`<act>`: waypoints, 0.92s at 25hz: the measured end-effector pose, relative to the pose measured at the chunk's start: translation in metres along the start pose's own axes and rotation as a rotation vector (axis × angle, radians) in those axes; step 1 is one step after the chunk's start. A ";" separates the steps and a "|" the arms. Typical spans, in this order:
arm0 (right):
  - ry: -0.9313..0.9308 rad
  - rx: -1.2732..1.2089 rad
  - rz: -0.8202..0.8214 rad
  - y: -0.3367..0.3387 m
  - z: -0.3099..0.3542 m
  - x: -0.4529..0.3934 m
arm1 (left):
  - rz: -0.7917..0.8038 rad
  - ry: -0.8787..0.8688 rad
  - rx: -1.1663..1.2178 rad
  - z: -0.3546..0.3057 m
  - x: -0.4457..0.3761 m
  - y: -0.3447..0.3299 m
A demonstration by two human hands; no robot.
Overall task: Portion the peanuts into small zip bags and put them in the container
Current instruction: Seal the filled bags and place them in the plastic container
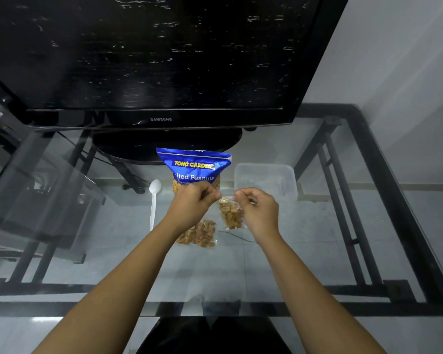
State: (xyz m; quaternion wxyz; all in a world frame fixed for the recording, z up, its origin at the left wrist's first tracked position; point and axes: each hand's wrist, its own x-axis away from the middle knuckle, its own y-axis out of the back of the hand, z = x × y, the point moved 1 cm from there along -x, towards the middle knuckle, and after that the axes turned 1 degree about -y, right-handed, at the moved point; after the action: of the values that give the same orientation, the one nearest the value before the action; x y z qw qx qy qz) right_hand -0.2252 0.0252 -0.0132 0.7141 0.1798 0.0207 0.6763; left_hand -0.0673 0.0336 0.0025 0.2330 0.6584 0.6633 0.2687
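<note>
**Item: small zip bag of peanuts, held at its top strip for sealing**

Held article. A small zip bag [231, 213], clear and part-filled with peanuts, hangs just above the glass tabletop [241, 264]. The left hand [192, 204] pinches the left end of its top strip between curled fingers and thumb; the right hand [257, 209] pinches the right end likewise. Gripping both ends keeps the strip taut and the nuts low in the bag, which suits pressing the zip closed; whether the zip is already closed cannot be told.

Filled stock. A second small bag of peanuts [198, 235] lies flat on the glass beneath the left wrist, partly hidden by it. It is not yet in the container.

Source pack. The blue Tong Garden salted peanuts pouch [193, 166] stands upright just beyond the hands, its top open, in front of the Samsung monitor's base [164, 145].

Tool. A white plastic spoon [153, 200] lies left of the pouch, bowl pointing away, near the left hand.

Destination. A clear rectangular plastic container [266, 178], lidless, sits right of the pouch and just beyond the right hand. No bag can be seen inside it.

Room and edges. A short move forward and right appears unobstructed between held bag and container. The table's black frame [384, 200] runs well apart to the right; the near edge lies well below the forearms. The upright pouch is the closest thing to knock, judged the chief risk for the left hand.
</note>
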 end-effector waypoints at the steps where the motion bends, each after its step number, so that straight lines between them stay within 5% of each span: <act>1: -0.003 -0.012 0.023 0.000 -0.001 -0.001 | 0.006 0.018 0.029 0.002 0.000 0.001; 7: -0.009 -0.048 0.191 0.004 0.001 -0.003 | 0.094 0.099 0.353 0.003 0.008 0.002; 19: -0.068 -0.007 0.131 -0.004 -0.008 -0.002 | 0.087 0.060 0.053 0.011 0.004 0.004; 23: -0.394 -0.306 0.195 -0.006 -0.019 0.001 | 0.167 0.363 0.520 0.026 0.020 -0.014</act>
State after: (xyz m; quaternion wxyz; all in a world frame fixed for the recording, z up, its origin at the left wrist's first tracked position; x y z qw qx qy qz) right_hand -0.2244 0.0306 -0.0323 0.6548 0.1991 -0.2384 0.6890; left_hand -0.0614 0.0552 -0.0253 -0.0876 0.6893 0.6842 0.2216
